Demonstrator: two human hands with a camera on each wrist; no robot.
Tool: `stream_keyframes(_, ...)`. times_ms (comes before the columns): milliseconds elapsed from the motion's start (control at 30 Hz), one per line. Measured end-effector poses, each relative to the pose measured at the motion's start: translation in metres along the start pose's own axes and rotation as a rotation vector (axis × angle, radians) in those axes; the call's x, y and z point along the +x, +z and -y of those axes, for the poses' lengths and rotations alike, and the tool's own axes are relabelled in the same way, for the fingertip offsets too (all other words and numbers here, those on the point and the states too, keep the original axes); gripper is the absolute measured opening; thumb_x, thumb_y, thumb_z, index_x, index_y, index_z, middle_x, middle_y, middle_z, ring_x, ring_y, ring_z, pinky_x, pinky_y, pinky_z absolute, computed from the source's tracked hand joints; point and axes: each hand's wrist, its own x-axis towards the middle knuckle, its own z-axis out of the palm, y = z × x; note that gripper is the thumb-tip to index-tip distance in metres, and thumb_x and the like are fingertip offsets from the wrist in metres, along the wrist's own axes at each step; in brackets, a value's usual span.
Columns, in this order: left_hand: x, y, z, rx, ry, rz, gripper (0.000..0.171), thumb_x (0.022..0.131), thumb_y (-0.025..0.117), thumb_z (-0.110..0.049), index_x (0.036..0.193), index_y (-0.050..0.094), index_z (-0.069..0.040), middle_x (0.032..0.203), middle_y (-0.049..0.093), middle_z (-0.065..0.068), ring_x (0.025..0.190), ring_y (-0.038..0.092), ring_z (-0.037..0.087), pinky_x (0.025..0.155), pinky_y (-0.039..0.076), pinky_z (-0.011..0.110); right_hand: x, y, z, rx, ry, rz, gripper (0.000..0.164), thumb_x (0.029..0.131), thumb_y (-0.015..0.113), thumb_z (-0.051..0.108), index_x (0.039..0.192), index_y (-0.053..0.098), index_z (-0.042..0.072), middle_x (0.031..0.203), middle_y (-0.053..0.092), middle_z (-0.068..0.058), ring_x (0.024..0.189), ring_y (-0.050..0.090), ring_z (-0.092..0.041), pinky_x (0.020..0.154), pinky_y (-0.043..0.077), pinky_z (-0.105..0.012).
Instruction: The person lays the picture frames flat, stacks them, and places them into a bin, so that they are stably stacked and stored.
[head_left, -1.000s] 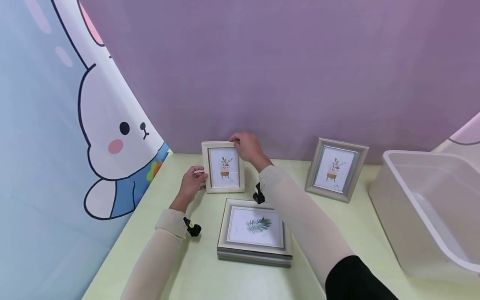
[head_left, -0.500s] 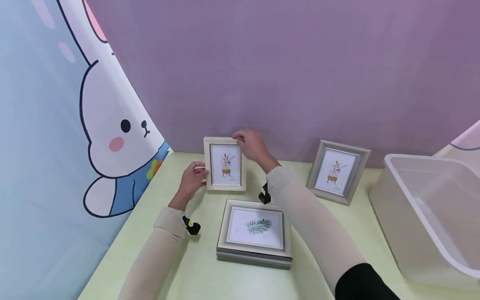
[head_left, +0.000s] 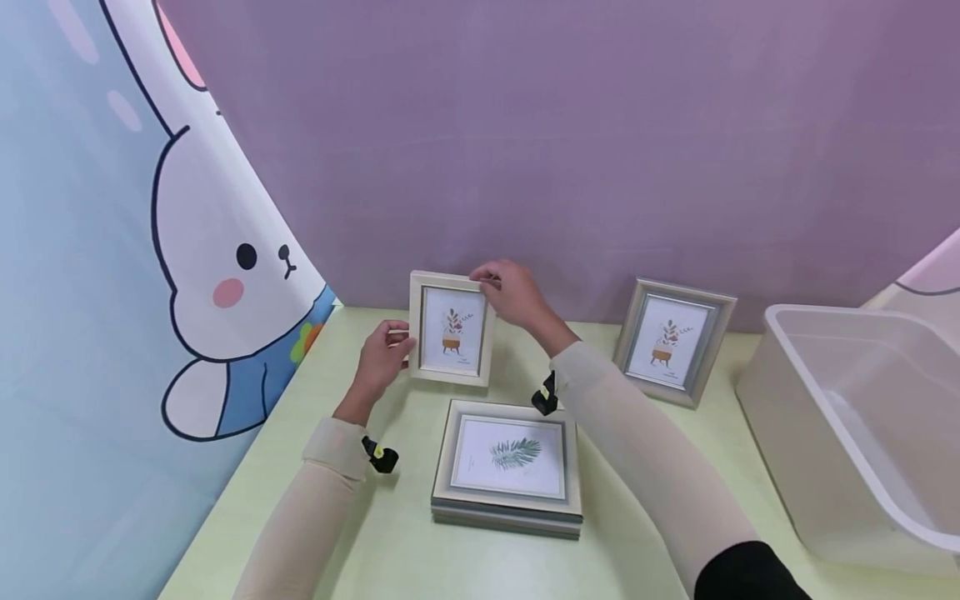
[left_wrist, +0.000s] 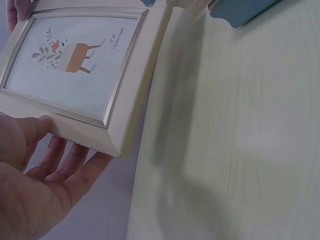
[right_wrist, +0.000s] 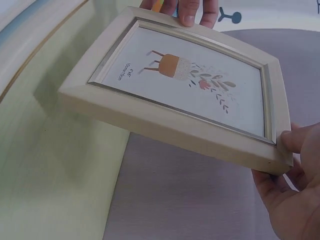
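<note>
Both hands hold a cream picture frame (head_left: 452,329) upright near the purple backdrop; its print shows a plant in an orange pot on legs. My left hand (head_left: 381,358) grips the frame's left edge, thumb on the front and fingers behind, as the left wrist view shows with the frame (left_wrist: 75,55) close up. At the top right corner my right hand (head_left: 513,293) pinches the frame, thumb in front in the right wrist view, where the frame's lower edge (right_wrist: 100,112) hangs over the table with a shadow beneath.
A stack of picture frames (head_left: 506,467) lies on the pale green table (head_left: 405,550) in front, a leaf print on top. To the right, a silver frame (head_left: 675,340) stands leaning back. A deep cream bin (head_left: 795,433) stands at far right. A rabbit-print cloth (head_left: 232,275) hangs at left.
The cream frame has shifted slightly right and up, and its lower edge now tilts a little. Both hands moved with it and kept their grip; the right forearm swung right, uncovering the stack.
</note>
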Motion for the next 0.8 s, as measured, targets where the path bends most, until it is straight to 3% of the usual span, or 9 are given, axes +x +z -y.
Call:
stream_keyframes(167,-0.003,0.001,-0.007,0.052,0.043,-0.008,0.031,0.102,0.061,-0.015,0.132,0.055,-0.009,0.129,0.065,0.019,0.118,0.065,0.033,0.089,0.061,0.049,-0.007,-0.007,-0.001,0.005,-0.011,-0.013,0.022,0.102,0.060,0.011,0.121,0.072,0.011,0.124,0.070,-0.008,0.114,0.065,-0.024,0.098,0.056,-0.037)
stream_keyframes(467,-0.007,0.002,-0.020,0.181,0.107,-0.038,0.029,0.102,0.061,-0.017,0.130,0.057,-0.010,0.128,0.067,0.017,0.114,0.067,0.032,0.084,0.060,0.039,-0.021,-0.019,-0.001,0.054,-0.004,-0.034,0.022,0.102,0.061,0.013,0.121,0.072,0.011,0.124,0.068,-0.008,0.106,0.066,-0.023,0.089,0.058,-0.037)
stream_keyframes(800,-0.014,0.002,-0.037,0.262,0.211,-0.045,0.028,0.101,0.062,-0.018,0.127,0.059,-0.008,0.125,0.070,0.018,0.111,0.068,0.034,0.092,0.059,0.046,-0.035,-0.032,-0.005,0.110,0.001,-0.058,0.022,0.100,0.063,0.011,0.120,0.072,0.009,0.123,0.068,-0.010,0.105,0.065,-0.024,0.089,0.057,-0.038)
